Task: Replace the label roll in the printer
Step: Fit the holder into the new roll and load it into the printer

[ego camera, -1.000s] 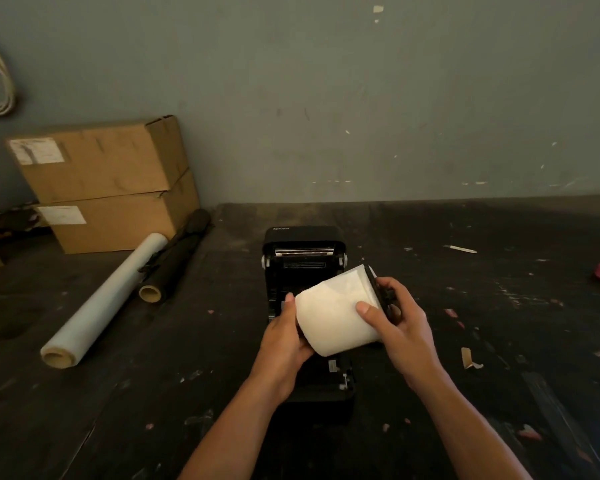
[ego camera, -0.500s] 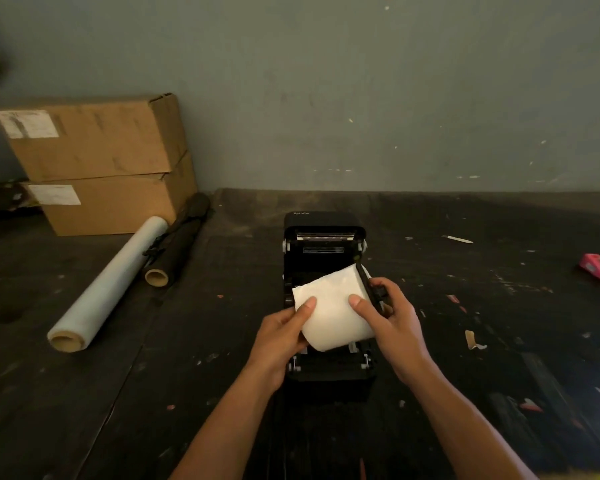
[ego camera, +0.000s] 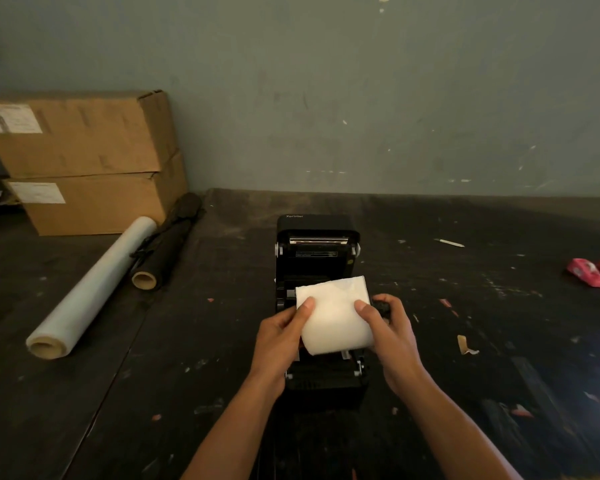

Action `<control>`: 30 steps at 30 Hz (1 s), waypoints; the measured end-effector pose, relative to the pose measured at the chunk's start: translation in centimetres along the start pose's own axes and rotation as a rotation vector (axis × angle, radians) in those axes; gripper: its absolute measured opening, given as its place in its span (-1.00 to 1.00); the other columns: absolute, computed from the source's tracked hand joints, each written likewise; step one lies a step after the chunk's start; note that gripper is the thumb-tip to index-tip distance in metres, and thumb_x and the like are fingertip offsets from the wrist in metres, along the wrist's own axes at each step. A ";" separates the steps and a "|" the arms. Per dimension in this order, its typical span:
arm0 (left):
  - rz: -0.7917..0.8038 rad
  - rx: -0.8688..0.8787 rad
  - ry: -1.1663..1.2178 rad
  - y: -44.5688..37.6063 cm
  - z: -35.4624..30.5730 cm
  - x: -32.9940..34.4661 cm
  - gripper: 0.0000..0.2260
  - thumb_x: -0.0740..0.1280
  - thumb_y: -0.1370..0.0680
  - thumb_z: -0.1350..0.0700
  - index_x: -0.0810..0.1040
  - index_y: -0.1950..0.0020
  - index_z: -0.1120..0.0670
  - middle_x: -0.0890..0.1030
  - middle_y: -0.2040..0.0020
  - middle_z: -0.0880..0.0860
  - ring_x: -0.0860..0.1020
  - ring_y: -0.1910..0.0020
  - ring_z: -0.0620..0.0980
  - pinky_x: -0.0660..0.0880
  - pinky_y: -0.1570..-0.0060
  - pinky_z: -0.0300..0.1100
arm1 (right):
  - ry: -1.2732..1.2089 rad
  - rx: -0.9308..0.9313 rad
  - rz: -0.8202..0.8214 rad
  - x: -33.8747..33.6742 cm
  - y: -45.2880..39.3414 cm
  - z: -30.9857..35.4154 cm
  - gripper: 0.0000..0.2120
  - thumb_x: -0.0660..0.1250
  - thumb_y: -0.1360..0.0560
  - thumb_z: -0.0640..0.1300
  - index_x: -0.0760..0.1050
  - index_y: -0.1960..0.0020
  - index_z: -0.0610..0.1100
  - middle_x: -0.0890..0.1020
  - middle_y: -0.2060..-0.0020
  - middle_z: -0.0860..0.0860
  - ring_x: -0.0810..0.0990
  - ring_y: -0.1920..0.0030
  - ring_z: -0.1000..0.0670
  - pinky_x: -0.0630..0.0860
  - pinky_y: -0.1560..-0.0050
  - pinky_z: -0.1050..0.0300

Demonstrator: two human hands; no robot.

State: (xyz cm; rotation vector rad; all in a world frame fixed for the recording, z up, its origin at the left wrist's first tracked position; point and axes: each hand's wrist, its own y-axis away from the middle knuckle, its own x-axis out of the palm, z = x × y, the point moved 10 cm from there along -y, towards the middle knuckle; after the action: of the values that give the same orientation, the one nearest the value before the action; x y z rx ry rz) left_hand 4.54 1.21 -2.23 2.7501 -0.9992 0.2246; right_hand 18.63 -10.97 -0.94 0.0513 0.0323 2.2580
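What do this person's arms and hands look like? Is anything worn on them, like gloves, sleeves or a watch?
Nothing is worn that shows. The left hand and right hand are bare, with no gloves, rings or watch visible. Both forearms are bare down to the frame's bottom edge, so no sleeves appear. The thumbnails look short and unpainted.

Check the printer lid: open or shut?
Open. The printer has its lid tipped back, print bar and inner label exposed, while both hands hold the white label roll over the bay.

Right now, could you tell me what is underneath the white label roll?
The open black printer sits beneath the label roll, which the left hand and right hand hold. The roll hides the bay's inside.
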 end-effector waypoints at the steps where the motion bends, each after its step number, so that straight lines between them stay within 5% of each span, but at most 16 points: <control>1: -0.003 0.005 0.003 -0.1 0.0 0.2 -0.70 0.37 -0.39 -0.27 0.69 0.00 -0.15 0.71 0.03 -0.11 0.66 0.04 -0.13 0.59 0.09 -0.16 | -0.060 0.016 -0.021 -0.3 -0.1 -0.3 -0.58 0.42 -0.32 0.13 0.39 -0.12 0.12 0.48 -0.09 -0.02 0.57 -0.02 -0.04 0.60 0.15 0.01; 7: -0.127 -0.048 0.142 -0.7 1.3 0.9 -0.81 0.29 -0.57 -0.06 0.62 -0.14 -0.13 0.67 -0.07 -0.09 0.59 -0.12 -0.09 0.47 -0.24 -0.03 | -0.384 0.146 -0.063 -1.2 -0.6 -2.1 -0.56 0.40 -0.36 0.08 0.42 -0.19 0.01 0.48 -0.12 -0.05 0.55 -0.08 -0.09 0.61 0.17 -0.01; 14: -0.265 -0.054 0.352 -1.4 1.3 2.3 -0.91 0.42 -0.50 0.09 0.70 0.03 -0.02 0.71 -0.03 0.02 0.62 -0.05 -0.03 0.52 -0.02 -0.11 | -0.567 0.182 -0.021 -0.7 -0.8 -2.2 -0.50 0.43 -0.22 0.14 0.44 -0.12 0.04 0.53 -0.15 -0.09 0.56 -0.11 -0.12 0.61 0.11 -0.08; 18: -0.225 -0.166 0.498 -1.4 2.9 4.8 -0.79 0.37 -0.50 -0.07 0.63 -0.10 -0.08 0.67 -0.12 0.05 0.55 -0.16 0.06 0.43 -0.20 0.19 | -0.683 0.254 -0.029 -0.4 -1.3 -2.6 -0.57 0.38 -0.38 0.09 0.40 -0.20 0.06 0.52 -0.19 -0.11 0.54 -0.15 -0.16 0.57 -0.04 -0.17; 22: 0.021 0.027 0.539 -1.5 1.4 7.0 -0.37 0.46 -0.31 -0.28 0.47 -0.33 -0.12 0.62 -0.22 0.07 0.58 -0.21 0.12 0.55 -0.10 0.19 | -0.744 0.273 -0.041 0.1 -1.5 -2.5 -0.62 0.37 -0.39 0.11 0.42 -0.17 0.08 0.57 -0.14 -0.11 0.59 -0.10 -0.15 0.61 0.09 -0.09; 25: 0.077 0.116 0.432 -1.8 0.6 6.6 -0.16 0.63 -0.18 -0.02 0.35 -0.40 -0.10 0.59 -0.25 0.06 0.57 -0.22 0.11 0.52 -0.16 0.21 | -0.803 0.314 -0.046 0.6 -1.5 -2.7 -0.60 0.38 -0.38 0.11 0.43 -0.18 0.08 0.60 -0.10 -0.10 0.62 -0.05 -0.14 0.62 0.15 -0.06; 27: 0.048 0.133 0.385 -2.1 0.4 6.1 -0.18 0.59 -0.26 0.14 0.32 -0.45 -0.04 0.58 -0.26 0.07 0.58 -0.21 0.10 0.50 -0.19 0.24 | -0.811 0.322 -0.042 0.8 -1.5 -2.7 -0.65 0.39 -0.38 0.09 0.43 -0.13 0.09 0.61 -0.07 -0.09 0.62 -0.04 -0.13 0.62 0.17 -0.03; 30: -0.035 0.107 0.488 -2.7 1.2 5.0 -0.33 0.52 -0.32 0.11 0.40 -0.41 0.01 0.61 -0.24 0.10 0.59 -0.19 0.12 0.54 -0.14 0.21 | -0.566 0.291 0.006 0.7 -1.5 -2.2 -0.70 0.38 -0.40 0.10 0.41 -0.06 0.06 0.58 -0.03 -0.04 0.59 -0.03 -0.07 0.57 0.06 0.00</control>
State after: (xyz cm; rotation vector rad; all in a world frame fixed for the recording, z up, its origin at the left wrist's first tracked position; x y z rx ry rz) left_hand 10.17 -0.14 -2.71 2.5978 -0.8200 0.9138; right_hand 19.24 -9.42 -3.19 0.8384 0.0575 2.1517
